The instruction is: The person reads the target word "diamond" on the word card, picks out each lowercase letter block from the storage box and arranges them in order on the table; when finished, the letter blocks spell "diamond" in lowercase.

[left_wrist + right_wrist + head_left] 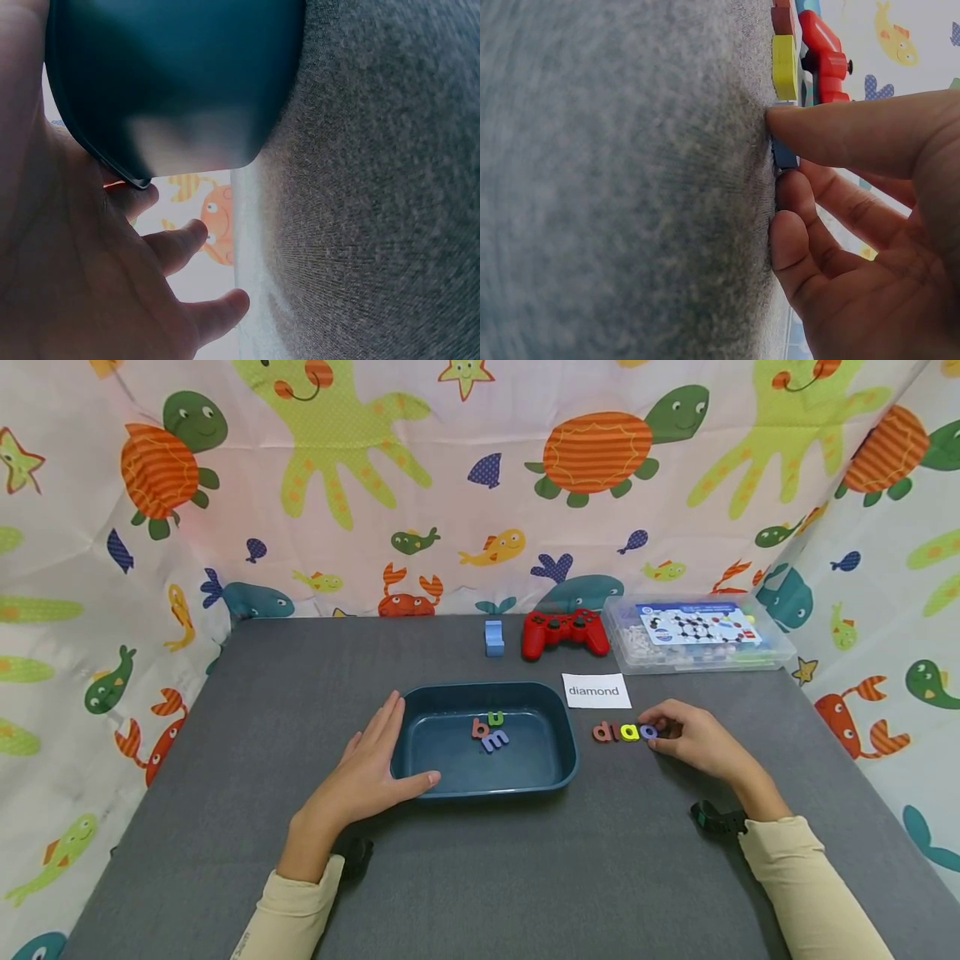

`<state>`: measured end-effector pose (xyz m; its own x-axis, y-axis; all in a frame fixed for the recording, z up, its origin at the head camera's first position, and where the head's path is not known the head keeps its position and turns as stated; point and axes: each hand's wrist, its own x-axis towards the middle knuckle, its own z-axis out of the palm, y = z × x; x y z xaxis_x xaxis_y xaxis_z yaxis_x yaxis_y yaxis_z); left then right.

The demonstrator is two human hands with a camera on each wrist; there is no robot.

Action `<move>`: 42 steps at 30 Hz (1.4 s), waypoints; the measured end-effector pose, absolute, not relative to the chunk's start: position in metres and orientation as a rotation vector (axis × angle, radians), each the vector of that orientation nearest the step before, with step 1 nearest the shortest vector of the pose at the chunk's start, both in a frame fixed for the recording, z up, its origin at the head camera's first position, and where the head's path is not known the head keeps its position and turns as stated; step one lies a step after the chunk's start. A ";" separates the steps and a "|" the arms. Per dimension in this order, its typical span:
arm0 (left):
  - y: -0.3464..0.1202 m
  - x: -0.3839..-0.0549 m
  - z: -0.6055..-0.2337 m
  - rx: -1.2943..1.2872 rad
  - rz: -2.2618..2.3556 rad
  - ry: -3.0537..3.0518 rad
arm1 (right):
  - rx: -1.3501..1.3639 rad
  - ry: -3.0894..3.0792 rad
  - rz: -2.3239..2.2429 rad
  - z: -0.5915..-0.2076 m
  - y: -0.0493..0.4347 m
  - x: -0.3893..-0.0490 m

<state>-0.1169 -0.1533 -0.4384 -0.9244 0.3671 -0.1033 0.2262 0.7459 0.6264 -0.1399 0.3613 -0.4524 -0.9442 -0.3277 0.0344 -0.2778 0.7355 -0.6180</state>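
Right hand (693, 741): nearly closed, blue o (643, 734) pinched
Left hand (369, 775): straight-fingered, tray (525, 770) touched
Blue o: ring-shaped, partly covered by right hand

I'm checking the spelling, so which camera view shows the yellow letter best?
The head view: it shows the yellow letter from above, uncovered and readable as an "a". The right wrist view is closer, but gives mainly its side edge, so its shape can't be read there. The left wrist view doesn't show it.
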 end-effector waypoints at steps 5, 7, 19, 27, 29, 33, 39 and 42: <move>-0.154 -0.117 -0.438 0.474 0.945 2.730 | -0.491 2.855 -1.002 -0.452 0.360 -0.140; -0.154 -0.117 -0.439 0.480 0.951 2.734 | -0.467 2.867 -1.005 -0.451 0.361 -0.140; -0.153 -0.116 -0.439 0.489 0.973 2.717 | -0.321 2.882 -0.959 -0.443 0.376 -0.136; -0.153 -0.116 -0.438 0.475 0.969 2.715 | -0.420 2.869 -1.075 -0.417 0.340 -0.144; -0.154 -0.116 -0.438 0.473 0.964 2.721 | -0.513 2.847 -1.120 -0.407 0.318 -0.150; -0.155 -0.115 -0.438 0.486 0.951 2.727 | -0.701 2.767 -1.181 -0.390 0.271 -0.163; -0.156 -0.115 -0.441 0.486 0.930 2.742 | -0.900 2.695 -1.095 -0.377 0.206 -0.180; -0.156 -0.116 -0.440 0.486 0.925 2.746 | -0.973 2.668 -0.978 -0.377 0.183 -0.187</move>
